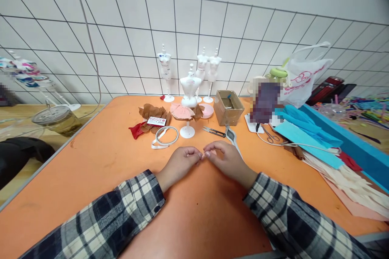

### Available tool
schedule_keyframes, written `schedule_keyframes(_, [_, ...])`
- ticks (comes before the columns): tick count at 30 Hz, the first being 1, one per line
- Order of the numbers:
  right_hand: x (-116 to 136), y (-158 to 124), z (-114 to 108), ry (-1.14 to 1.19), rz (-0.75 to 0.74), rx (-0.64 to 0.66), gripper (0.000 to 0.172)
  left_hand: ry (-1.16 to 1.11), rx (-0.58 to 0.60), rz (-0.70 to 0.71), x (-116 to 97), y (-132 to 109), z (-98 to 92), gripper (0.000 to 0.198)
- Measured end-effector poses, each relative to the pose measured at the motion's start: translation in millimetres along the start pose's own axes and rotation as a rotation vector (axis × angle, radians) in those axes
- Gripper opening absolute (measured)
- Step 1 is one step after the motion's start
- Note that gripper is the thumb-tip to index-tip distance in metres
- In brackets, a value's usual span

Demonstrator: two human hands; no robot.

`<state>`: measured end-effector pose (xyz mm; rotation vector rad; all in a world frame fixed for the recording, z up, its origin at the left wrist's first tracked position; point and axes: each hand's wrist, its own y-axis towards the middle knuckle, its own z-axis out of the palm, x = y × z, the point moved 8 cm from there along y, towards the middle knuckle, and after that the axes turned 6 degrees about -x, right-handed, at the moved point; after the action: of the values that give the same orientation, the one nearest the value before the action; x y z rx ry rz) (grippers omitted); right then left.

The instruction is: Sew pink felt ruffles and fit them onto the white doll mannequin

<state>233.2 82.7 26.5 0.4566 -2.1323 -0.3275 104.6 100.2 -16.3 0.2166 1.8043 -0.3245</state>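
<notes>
My left hand [186,162] and my right hand [226,158] meet low over the orange table, fingertips pinched together. Between them shows a small piece of pale pink crepe paper [213,152], mostly hidden by the fingers. Just beyond stands a white mini dress form [190,89] with a pink and brown ruffled skirt [182,111] around its lower part. Thread snips [215,131] lie past my right hand, beside a grey-white tool or strap [232,136]. A roll of white tape [167,136] rests beyond my left hand.
Crumpled brown paper [153,111] with a small labelled box [156,121] sits left of the form. A cardboard box [229,109], scissors [271,135] and a blurred phone [266,103] stand or lie to the right. Blue paper sheets [308,141] cover the right side. More dress forms [165,68] line the wall.
</notes>
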Motion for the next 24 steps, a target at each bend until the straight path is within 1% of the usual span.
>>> schedule_keyframes(2, [-17, -1, 8, 0.121, 0.181, 0.035, 0.016, 0.006, -0.011, -0.009, 1, 0, 0.0, 0.029])
schedule_keyframes(4, [-27, -2, 15, 0.247, 0.283, 0.066, 0.018, 0.010, -0.025, -0.014, 2, 1, -0.3, 0.028])
schedule_keyframes(8, [-34, -3, 23, 0.429, 0.343, 0.108, 0.022, -0.009, -0.054, -0.021, 1, 1, -1.9, 0.027])
schedule_keyframes(11, [-40, -6, 30, 0.574, 0.453, 0.150, 0.031, -0.004, -0.056, -0.025, 2, 0, -2.1, 0.029])
schedule_keyframes(13, [-42, -8, 34, 0.618, 0.491, 0.183, 0.034, 0.003, -0.051, -0.018, 2, 1, -1.8, 0.030])
schedule_keyframes(14, [-42, -8, 35, 0.614, 0.485, 0.195, 0.033, 0.005, -0.045, -0.015, 2, 1, -1.5, 0.030])
schedule_keyframes(17, [-41, -6, 33, 0.526, 0.411, 0.186, 0.028, 0.006, -0.027, -0.015, 4, 2, -1.2, 0.030])
schedule_keyframes(19, [-37, -4, 25, 0.384, 0.307, 0.147, 0.022, -0.022, -0.013, -0.017, 4, 3, -1.7, 0.029])
schedule_keyframes(20, [-32, -3, 20, 0.276, 0.214, 0.122, 0.019, -0.050, 0.003, -0.018, 4, 3, -1.7, 0.029])
schedule_keyframes(21, [-24, -1, 13, 0.143, 0.088, 0.092, 0.017, -0.087, 0.024, -0.020, 3, 4, -1.5, 0.028])
schedule_keyframes(24, [12, -5, -2, -0.294, -0.388, -0.005, 0.018, -0.201, 0.091, -0.045, 3, 4, -2.1, 0.024])
